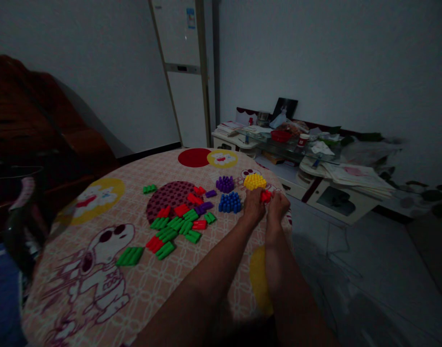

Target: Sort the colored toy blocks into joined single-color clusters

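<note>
At the right side of the round table, my left hand [254, 206] and my right hand [278, 206] are close together, both with curled fingers. Between them are red plastic building pieces [266, 195], partly covered by the fingers; how many is hidden. Just beyond stands a cluster of yellow pegged pieces [254, 181]. Left of my left hand are a blue cluster [229, 203] and, behind it, a purple cluster [225, 183]. Loose green pieces [175, 223], red pieces [181, 209] and purple pieces [203, 207] lie scattered across the middle of the table.
A patterned cloth [221, 270] covers the table. Single green pieces lie apart at the left. Beyond the right edge, a low cabinet [345, 197] carries papers, bags and a red bowl [280, 136]. A wooden seat [44, 115] and a tall white appliance [187, 103] stand behind.
</note>
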Motion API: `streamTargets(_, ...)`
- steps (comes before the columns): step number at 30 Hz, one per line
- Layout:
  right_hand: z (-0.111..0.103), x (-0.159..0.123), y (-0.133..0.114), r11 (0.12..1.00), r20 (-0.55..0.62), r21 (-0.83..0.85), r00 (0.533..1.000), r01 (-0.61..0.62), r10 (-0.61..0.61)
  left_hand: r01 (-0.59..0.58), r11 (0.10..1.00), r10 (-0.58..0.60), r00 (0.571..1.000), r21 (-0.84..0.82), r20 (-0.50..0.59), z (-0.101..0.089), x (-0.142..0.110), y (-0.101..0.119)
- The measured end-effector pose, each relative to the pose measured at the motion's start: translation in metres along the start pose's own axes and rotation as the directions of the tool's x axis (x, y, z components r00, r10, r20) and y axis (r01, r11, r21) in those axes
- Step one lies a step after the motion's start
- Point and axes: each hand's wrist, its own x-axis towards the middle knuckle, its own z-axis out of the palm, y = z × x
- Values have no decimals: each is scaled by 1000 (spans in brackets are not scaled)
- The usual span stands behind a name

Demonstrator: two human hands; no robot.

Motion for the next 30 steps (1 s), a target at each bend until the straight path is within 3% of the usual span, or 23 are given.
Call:
streamTargets(5, -1, -1, -2, 1000, -19, -31, 1000, -6, 6, 57, 991, -56, 998, -122, 15, 1, 1, -2)
streamTargets(13, -1, -1, -1, 999, -26, -38, 1000, 3, -4, 62, 995, -66, 996, 72, 52, 0, -1, -4)
streamTargets(18, 0, 0, 1, 999, 1, -36, 1000, -2, 2, 139, 990, -141, 986, 34, 88, -9, 0, -2)
streamTargets(25, 0, -1, 1, 1000, -8, -1, 1000, -3, 3, 181, 981, -185, 982, -68, -44, -5, 2, -1)
streamTargets(30, 0, -1, 2, 1000, -13, -4, 1000, 6, -6, 157, 983, -162, 985, -97, -49, 0, 17, 2)
